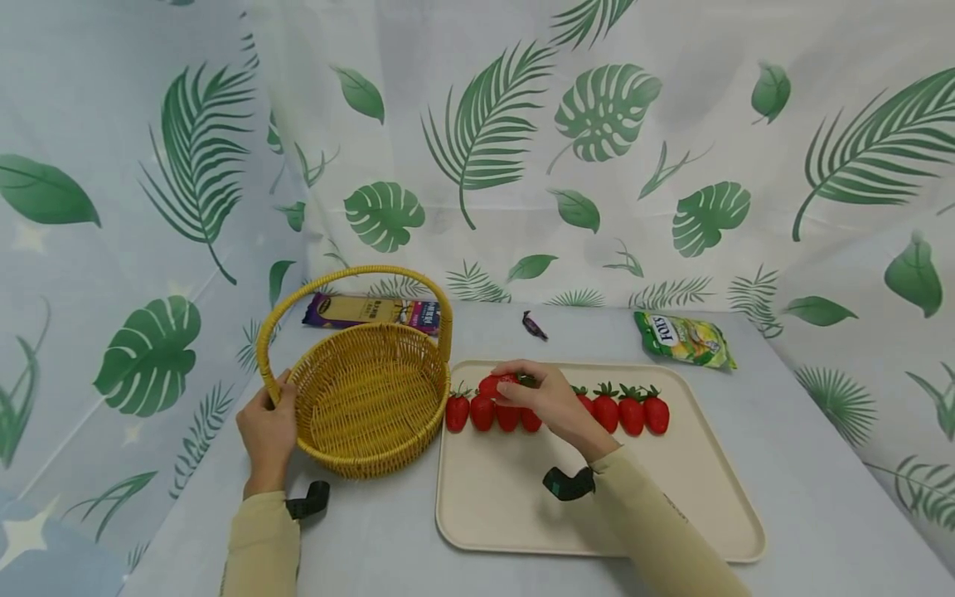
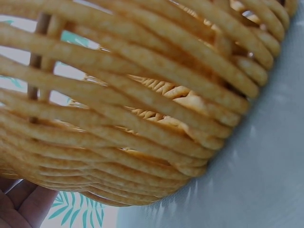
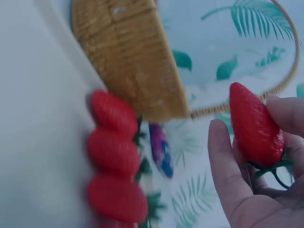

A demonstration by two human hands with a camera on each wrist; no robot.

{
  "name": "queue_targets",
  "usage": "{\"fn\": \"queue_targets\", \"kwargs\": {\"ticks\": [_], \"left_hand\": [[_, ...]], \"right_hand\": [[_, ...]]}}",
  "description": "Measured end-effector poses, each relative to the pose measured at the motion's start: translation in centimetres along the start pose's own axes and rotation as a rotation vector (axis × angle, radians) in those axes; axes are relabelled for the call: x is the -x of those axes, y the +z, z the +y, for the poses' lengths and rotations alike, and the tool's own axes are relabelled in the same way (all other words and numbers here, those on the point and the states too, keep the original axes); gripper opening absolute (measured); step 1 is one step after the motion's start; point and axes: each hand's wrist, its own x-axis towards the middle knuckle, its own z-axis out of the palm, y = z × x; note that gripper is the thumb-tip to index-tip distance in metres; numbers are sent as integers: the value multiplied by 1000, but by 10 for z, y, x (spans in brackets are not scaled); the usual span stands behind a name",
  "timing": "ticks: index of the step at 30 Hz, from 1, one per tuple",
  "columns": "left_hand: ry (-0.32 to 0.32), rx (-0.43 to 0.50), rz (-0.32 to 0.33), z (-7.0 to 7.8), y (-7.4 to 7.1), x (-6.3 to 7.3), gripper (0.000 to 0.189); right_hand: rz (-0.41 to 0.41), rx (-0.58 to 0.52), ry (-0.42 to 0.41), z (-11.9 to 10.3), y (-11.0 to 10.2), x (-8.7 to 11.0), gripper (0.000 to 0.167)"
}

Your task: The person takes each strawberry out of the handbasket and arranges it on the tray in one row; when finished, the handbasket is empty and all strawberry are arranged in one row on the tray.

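Observation:
A red strawberry with a green leafy cap [image 3: 254, 126] is pinched between the thumb and fingers of my right hand [image 1: 552, 405]. This hand hovers over a row of several strawberries [image 1: 656, 414] lying side by side along the back of a cream tray [image 1: 522, 506]; the hand hides some of the row. To the tray's left stands a yellow woven basket [image 1: 373, 460] with a tall arched handle [image 1: 351, 271] and nothing inside. My left hand [image 1: 269, 427] grips the basket's left side where the handle meets the rim. Only its fingertips [image 2: 35, 206] show in the left wrist view, below the weave.
Behind the basket lies a purple and gold packet [image 1: 358, 310]. A small purple wrapped candy [image 1: 534, 326] is on the table behind the tray. A green FOX'S bag [image 1: 682, 340] lies at the back right. Leaf-patterned curtains [image 1: 507, 249] rise behind the table.

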Motion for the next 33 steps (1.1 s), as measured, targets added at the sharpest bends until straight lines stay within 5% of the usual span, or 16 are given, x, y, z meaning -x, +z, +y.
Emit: {"fn": "queue_targets", "kwargs": {"ticks": [11,18,22,33], "left_hand": [[-41,1,-16,-2,1,0,33],[-36,-5,-15,0,0,0,32],[-30,-5,-17,0,0,0,32],[-45,-13,-39,0,0,1,35]], "right_hand": [[240,114,60,18,-61,35,41],[320,-15,56,33,-98,55,54],[361,1,45,36,-118,66,48],[515,-240,-23,42,-157,84,26]]}}
